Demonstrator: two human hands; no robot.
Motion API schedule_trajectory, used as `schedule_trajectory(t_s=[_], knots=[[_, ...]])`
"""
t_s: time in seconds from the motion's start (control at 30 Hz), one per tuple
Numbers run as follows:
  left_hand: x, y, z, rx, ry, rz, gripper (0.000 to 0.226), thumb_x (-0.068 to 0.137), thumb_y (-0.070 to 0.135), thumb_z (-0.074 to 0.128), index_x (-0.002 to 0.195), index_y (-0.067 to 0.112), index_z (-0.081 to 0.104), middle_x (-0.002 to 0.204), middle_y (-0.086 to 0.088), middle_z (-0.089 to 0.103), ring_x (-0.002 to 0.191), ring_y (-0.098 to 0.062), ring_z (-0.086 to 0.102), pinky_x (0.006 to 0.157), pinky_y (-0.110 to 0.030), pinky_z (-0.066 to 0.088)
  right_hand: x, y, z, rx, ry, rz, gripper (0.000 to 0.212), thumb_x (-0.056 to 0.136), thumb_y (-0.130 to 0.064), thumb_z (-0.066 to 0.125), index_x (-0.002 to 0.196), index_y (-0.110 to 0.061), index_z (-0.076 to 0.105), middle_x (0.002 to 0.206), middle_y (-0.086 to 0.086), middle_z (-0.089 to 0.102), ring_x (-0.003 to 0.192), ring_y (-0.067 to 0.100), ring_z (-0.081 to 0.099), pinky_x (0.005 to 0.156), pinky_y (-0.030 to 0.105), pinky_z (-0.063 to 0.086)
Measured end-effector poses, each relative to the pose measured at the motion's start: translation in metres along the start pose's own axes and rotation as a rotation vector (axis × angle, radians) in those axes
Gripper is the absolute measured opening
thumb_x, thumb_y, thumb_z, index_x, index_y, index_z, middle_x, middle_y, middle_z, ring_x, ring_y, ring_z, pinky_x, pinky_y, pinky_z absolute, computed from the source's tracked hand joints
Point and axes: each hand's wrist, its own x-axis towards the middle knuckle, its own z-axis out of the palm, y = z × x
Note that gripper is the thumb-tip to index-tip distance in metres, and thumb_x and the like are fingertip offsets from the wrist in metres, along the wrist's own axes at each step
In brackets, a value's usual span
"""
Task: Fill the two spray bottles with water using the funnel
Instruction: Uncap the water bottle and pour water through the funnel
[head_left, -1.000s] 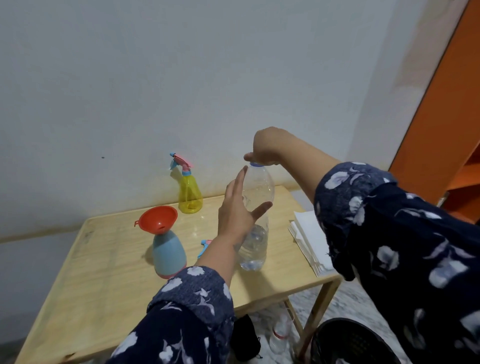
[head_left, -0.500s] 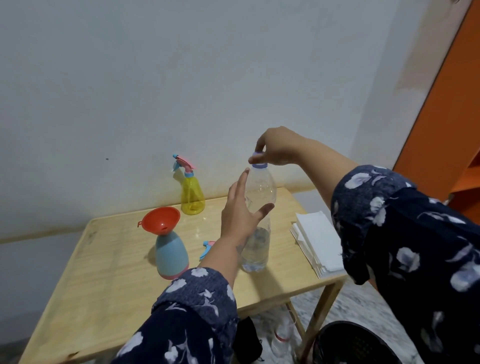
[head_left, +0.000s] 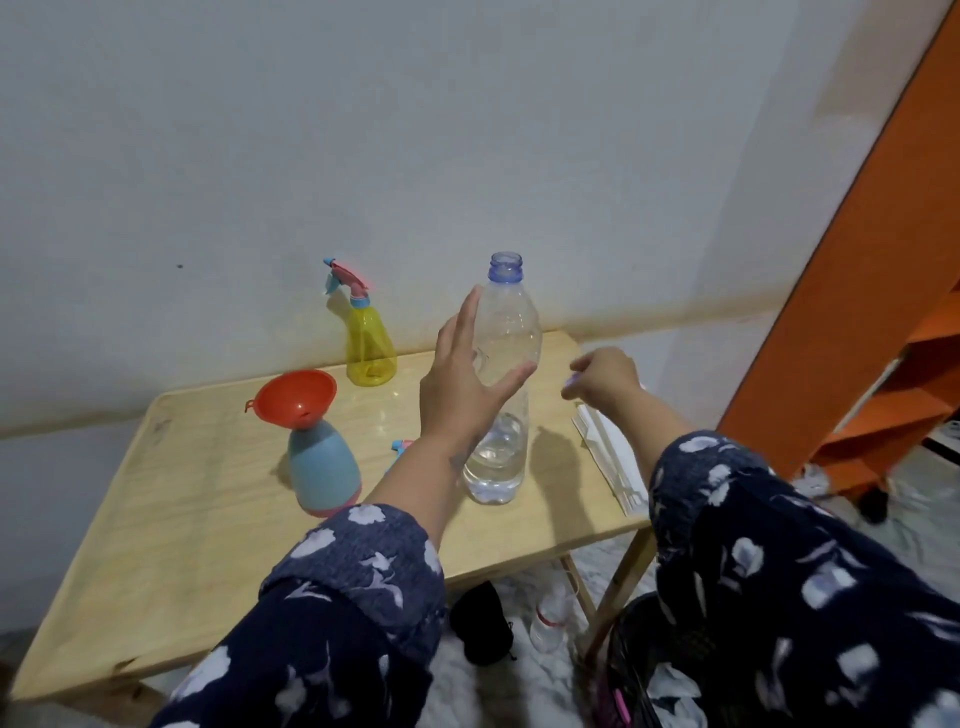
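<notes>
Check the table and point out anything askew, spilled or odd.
No spill shows. The red plastic funnel sits tilted in the neck of the pale blue spray bottle, leaning left rather than upright. That bottle's blue-and-pink spray head lies loose on the wooden table.

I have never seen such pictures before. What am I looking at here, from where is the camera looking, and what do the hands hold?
There is no machine: a person wears a camera on the head, so you look down at their own two arms. On the wooden table stand a clear water bottle, now without its cap, a yellow spray bottle, and a blue spray bottle with an orange funnel in its neck. White paper lies at the right edge. The left hand steadies the water bottle with straight fingers. The right hand pinches something small and purple, probably the cap.
</notes>
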Motion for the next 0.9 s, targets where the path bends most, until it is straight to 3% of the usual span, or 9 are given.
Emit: schedule_trajectory(t_s=[0.23,0.43,0.5,0.63,0.77,0.9], knots=[[0.002,-0.005,0.005,0.012,0.049,0.009,0.094,0.076,0.053,0.074,0.147,0.052,0.013,0.149,0.019,0.034,0.115,-0.006,0.057,0.088,-0.033,0.053,-0.002,0.081,0.082,0.177,-0.064,0.058,0.043,0.083,-0.009,0.07,0.124,-0.003,0.061,0.129,0.013,0.06,0.122,0.026,0.054,0.102,0.031,0.042],[0.003,-0.005,0.007,0.021,0.059,0.018,0.095,0.076,0.055,0.074,0.148,0.051,0.013,0.15,0.018,0.034,0.115,-0.006,0.058,0.087,-0.035,0.054,-0.005,0.107,0.106,0.147,-0.028,0.044,0.039,0.087,-0.018,0.063,0.125,-0.009,0.062,0.129,0.009,0.061,0.121,0.026,0.054,0.102,0.032,0.038],[0.002,-0.004,0.008,0.027,0.059,0.019,0.095,0.076,0.055,0.074,0.148,0.051,0.012,0.15,0.017,0.034,0.115,-0.006,0.058,0.087,-0.036,0.054,-0.004,0.107,0.107,0.164,-0.066,0.065,0.049,0.085,-0.019,0.066,0.131,-0.009,0.056,0.134,0.01,0.057,0.125,0.028,0.051,0.107,0.035,0.037],[0.002,-0.003,0.007,0.043,0.062,0.009,0.095,0.076,0.057,0.072,0.148,0.051,0.011,0.15,0.019,0.033,0.116,-0.006,0.058,0.086,-0.035,0.053,0.001,0.094,0.099,0.105,-0.198,0.106,0.082,0.081,-0.02,0.072,0.149,-0.014,0.026,0.148,0.011,0.04,0.137,0.033,0.034,0.113,0.046,0.031],[0.001,-0.003,0.006,0.05,0.049,0.01,0.095,0.077,0.059,0.071,0.148,0.053,0.009,0.151,0.019,0.031,0.12,-0.009,0.056,0.087,-0.038,0.054,-0.007,0.064,0.079,0.004,-0.22,0.009,0.083,0.083,-0.013,0.066,0.151,-0.018,0.019,0.145,0.012,0.04,0.136,0.033,0.035,0.111,0.044,0.033],[0.001,-0.003,0.001,-0.01,-0.029,-0.012,0.095,0.077,0.056,0.072,0.146,0.055,0.007,0.153,0.019,0.026,0.125,-0.013,0.052,0.093,-0.04,0.051,-0.021,0.028,0.052,0.065,-0.305,-0.149,0.088,0.08,-0.005,0.062,0.151,-0.026,0.015,0.148,0.008,0.034,0.135,0.03,0.033,0.109,0.044,0.036]])
